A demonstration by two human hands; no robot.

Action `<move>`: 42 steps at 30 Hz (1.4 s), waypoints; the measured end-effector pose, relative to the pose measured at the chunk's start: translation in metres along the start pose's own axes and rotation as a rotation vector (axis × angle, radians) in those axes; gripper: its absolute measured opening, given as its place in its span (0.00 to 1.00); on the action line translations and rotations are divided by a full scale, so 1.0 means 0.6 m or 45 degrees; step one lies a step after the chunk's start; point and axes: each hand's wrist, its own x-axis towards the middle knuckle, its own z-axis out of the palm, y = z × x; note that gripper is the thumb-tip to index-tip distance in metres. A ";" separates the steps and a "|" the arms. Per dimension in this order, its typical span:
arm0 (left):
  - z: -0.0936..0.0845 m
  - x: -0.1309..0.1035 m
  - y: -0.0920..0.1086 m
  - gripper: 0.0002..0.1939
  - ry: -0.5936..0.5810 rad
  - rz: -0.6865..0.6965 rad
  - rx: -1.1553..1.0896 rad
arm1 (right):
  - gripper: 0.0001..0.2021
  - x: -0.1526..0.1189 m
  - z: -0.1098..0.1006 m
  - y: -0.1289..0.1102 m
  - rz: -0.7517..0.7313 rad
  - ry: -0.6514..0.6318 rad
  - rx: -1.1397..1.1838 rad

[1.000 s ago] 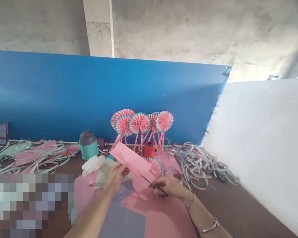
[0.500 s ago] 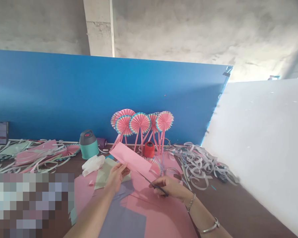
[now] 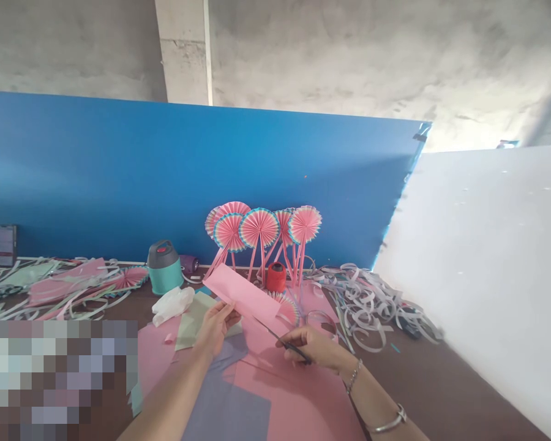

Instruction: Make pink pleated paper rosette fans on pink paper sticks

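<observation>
Pink paper (image 3: 248,295) extends beyond the left grip (image 3: 217,324), near edge pinched.

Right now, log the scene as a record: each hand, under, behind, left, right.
Left hand: holds pink card
Right hand: holds scissors, tip at or near card's lower edge; contact unclear
Under: pink paper, grey paper
Behind: red spool, paper fans, blue board
Left: teal jar, phone
Right: heap of strips
</observation>
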 end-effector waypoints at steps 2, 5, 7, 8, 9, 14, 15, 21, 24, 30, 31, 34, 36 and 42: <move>0.000 0.001 0.000 0.18 -0.002 0.000 -0.001 | 0.26 0.000 0.000 0.000 0.003 -0.007 0.006; -0.001 0.002 -0.001 0.18 -0.002 -0.003 0.000 | 0.26 0.002 -0.001 0.002 0.007 -0.008 0.024; -0.001 0.003 -0.002 0.18 0.001 -0.001 0.000 | 0.26 0.003 -0.001 0.003 0.006 -0.005 0.022; -0.001 0.003 -0.002 0.18 0.002 0.000 0.000 | 0.26 0.003 -0.001 0.004 0.005 -0.004 0.019; -0.001 0.003 -0.002 0.18 0.004 0.000 0.001 | 0.25 0.003 -0.001 0.004 0.003 -0.002 0.016; -0.001 0.002 -0.001 0.17 0.006 -0.009 0.012 | 0.24 0.001 0.002 0.001 -0.005 0.010 -0.011; -0.002 0.002 -0.001 0.17 0.005 -0.010 0.015 | 0.24 0.001 0.002 0.000 0.000 0.013 -0.016; -0.002 0.003 -0.003 0.17 -0.011 -0.011 0.038 | 0.24 0.005 0.000 0.007 0.016 -0.002 -0.005; 0.000 0.000 -0.007 0.17 -0.037 -0.024 0.066 | 0.23 0.009 0.001 0.012 0.009 0.006 -0.020; 0.002 -0.003 -0.012 0.15 -0.049 -0.033 0.090 | 0.24 0.009 0.006 0.010 0.005 0.010 -0.046; 0.002 -0.002 -0.013 0.15 -0.049 -0.034 0.091 | 0.24 0.009 0.007 0.008 0.008 0.012 -0.043; 0.002 -0.002 -0.012 0.16 -0.052 -0.036 0.089 | 0.25 0.009 0.007 0.007 0.013 0.016 -0.016; 0.002 -0.002 -0.011 0.16 -0.053 -0.038 0.087 | 0.26 0.010 0.007 0.009 0.012 0.010 -0.002; 0.003 -0.002 -0.010 0.17 -0.050 -0.038 0.089 | 0.26 0.011 0.006 0.012 -0.003 0.005 0.007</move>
